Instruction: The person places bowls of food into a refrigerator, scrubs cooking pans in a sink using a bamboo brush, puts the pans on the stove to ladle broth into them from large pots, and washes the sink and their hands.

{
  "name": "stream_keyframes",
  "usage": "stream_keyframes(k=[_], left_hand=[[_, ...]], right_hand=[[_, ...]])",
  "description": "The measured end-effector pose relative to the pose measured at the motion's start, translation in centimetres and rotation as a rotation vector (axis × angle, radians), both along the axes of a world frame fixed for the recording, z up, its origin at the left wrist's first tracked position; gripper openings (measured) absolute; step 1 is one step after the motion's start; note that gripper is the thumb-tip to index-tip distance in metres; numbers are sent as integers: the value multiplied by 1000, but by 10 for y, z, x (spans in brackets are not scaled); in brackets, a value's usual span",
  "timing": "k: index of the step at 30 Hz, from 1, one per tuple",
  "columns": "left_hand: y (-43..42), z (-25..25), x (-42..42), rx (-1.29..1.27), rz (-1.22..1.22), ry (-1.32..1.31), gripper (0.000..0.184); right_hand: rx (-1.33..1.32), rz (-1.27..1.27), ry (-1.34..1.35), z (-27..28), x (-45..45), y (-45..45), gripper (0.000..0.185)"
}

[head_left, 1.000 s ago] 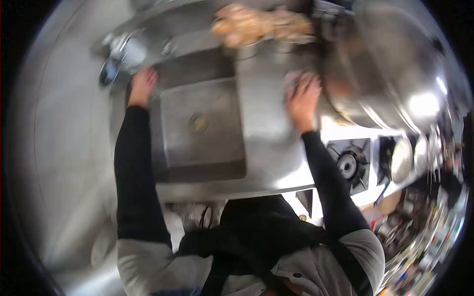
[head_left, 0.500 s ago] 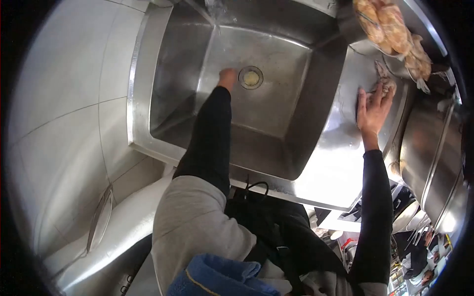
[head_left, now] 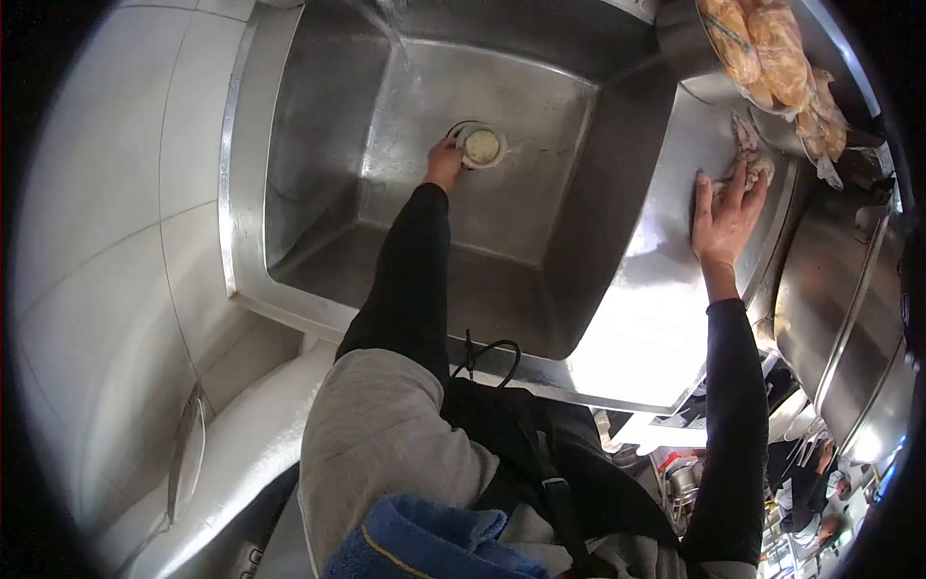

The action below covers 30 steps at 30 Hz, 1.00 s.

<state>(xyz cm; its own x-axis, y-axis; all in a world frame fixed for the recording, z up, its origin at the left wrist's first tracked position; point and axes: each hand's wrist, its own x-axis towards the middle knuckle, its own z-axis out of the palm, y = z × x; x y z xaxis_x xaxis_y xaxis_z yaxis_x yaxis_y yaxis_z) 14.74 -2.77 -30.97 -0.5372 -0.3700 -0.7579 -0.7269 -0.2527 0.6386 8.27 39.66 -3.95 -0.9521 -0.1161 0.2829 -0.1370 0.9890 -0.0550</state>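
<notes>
My left hand point(head_left: 446, 164) pinches the rim of a round sink strainer point(head_left: 466, 152) at the drain in the bottom of a deep steel sink point(head_left: 502, 87). Pale, crumbly scraps point(head_left: 481, 147) fill the strainer's middle. The strainer appears lifted and tilted, with part of the dark drain ring point(head_left: 461, 125) showing behind it. On the steel drainboard to the right, my right hand point(head_left: 728, 217) lies with fingers stretched over a crumpled greyish rag point(head_left: 748, 150). Its thumb stands apart from the fingers.
Bagged orange-brown food point(head_left: 776, 53) sits in a metal bowl at the top right. Large steel vessels point(head_left: 830, 289) stand along the right side. White tiles point(head_left: 116, 145) cover the left. At the lower right, people point(head_left: 810, 502) are in the background.
My left hand has closed on the strainer's rim and raised it from the drain. My right hand stays on the rag. The view has shifted slightly.
</notes>
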Motion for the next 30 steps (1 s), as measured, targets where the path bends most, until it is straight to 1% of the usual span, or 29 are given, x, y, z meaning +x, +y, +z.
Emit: stream_keyframes(k=[3, 4, 6, 8, 9, 11, 12, 15, 17, 19, 21, 23, 24, 25, 26, 27, 28, 30], left_hand=[[-21, 27, -4, 211, -148, 223, 26], [-24, 51, -2, 210, -166, 240, 26], [-27, 126, -2, 195, -202, 280, 25], [-29, 193, 21, 120, -175, 403, 23], [-30, 222, 45, 78, -147, 450, 22], [-29, 280, 103, 75, -43, 529, 20], [-32, 299, 137, 67, 6, 569, 20], [-24, 336, 247, 116, 254, 553, 20], [-8, 353, 310, 97, 443, 488, 22], [-14, 321, 380, 243, 490, 504, 22], [5, 299, 438, 238, 613, 415, 21], [17, 229, 505, 342, 743, 462, 23], [19, 190, 534, 370, 861, 393, 25], [16, 150, 557, 402, 974, 324, 27], [6, 116, 570, 151, 850, 342, 24], [-3, 85, 583, -63, 761, 262, 24], [-14, 56, 588, -278, 674, 174, 24], [-37, 1, 582, -671, 473, -15, 24]], right_hand=[[38, -11, 5, -3, 0, 5, 79], [52, -11, 15, -4, 2, 6, 80], [69, -8, 42, -6, 3, 7, 80], [89, 7, 77, -9, 1, 14, 82], [99, 30, 82, -12, 3, 17, 83], [55, 68, 134, -11, 5, 18, 84], [28, 84, 157, -12, 5, 17, 85], [20, 146, 234, -24, -1, 24, 87], [13, 156, 208, -22, 1, 25, 87], [67, 141, 193, -26, -3, 30, 88], [162, 100, 190, -41, -18, 37, 89], [204, 93, 168, -41, -19, 36, 89], [232, 71, 156, -39, -21, 39, 89], [186, 85, 165, -39, -21, 40, 89], [142, 105, 174, -37, -20, 39, 88], [98, 132, 178, -36, -20, 38, 88], [96, 142, 108, -33, -21, 41, 85], [40, 160, 52, -40, -34, 54, 84]])
